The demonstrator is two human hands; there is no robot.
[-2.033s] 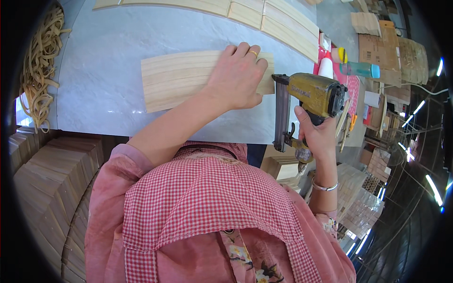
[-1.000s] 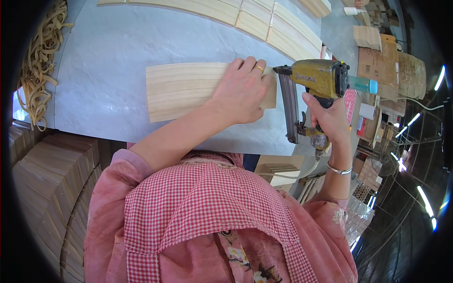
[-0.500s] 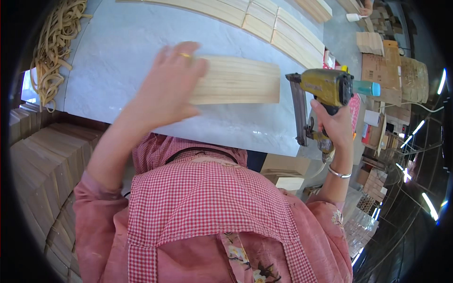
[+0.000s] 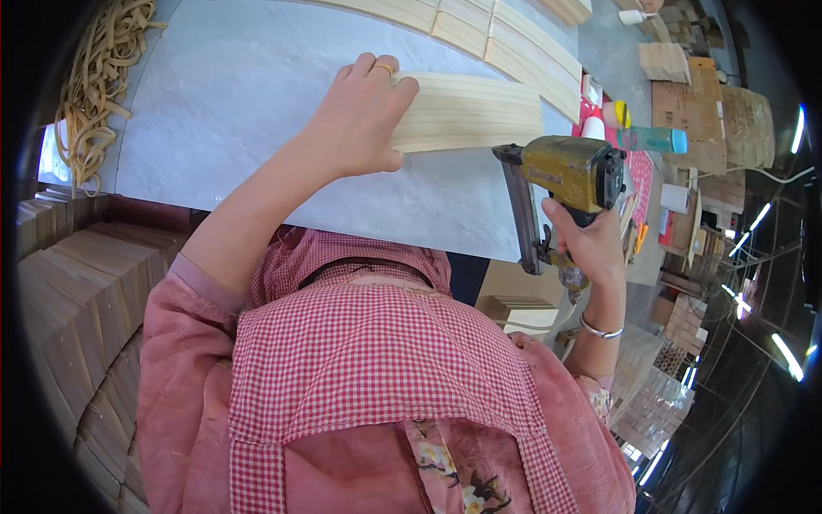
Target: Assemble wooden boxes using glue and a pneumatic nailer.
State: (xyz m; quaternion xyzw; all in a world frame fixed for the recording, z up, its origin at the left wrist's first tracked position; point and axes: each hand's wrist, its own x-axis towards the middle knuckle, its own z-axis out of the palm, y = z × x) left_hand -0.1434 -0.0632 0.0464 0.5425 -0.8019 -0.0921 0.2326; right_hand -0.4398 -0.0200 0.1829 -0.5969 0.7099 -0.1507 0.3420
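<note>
A pale wooden board (image 4: pixel 475 111) lies lengthwise on the grey-white marbled tabletop (image 4: pixel 231 94). My left hand (image 4: pixel 364 116) grips its left end, with the thumb at the near edge and the fingers over the far side. My right hand (image 4: pixel 591 244) is wrapped round the handle of a yellow-and-black nail gun (image 4: pixel 565 171), held upright. The gun's nose sits close to the board's right near corner; whether they touch I cannot tell.
Flat boards (image 4: pixel 467 21) lie in a row along the far side. Tan bands (image 4: pixel 103 68) are heaped at the left edge. Stacked wood pieces (image 4: pixel 94 291) stand at lower left. Beyond the gun are a teal bottle (image 4: pixel 655 139), a white bottle (image 4: pixel 592 127) and cardboard boxes (image 4: pixel 689 120).
My left hand and the board have moved right and farther from the table's near edge. The nail gun has come left, up to the board's right end.
</note>
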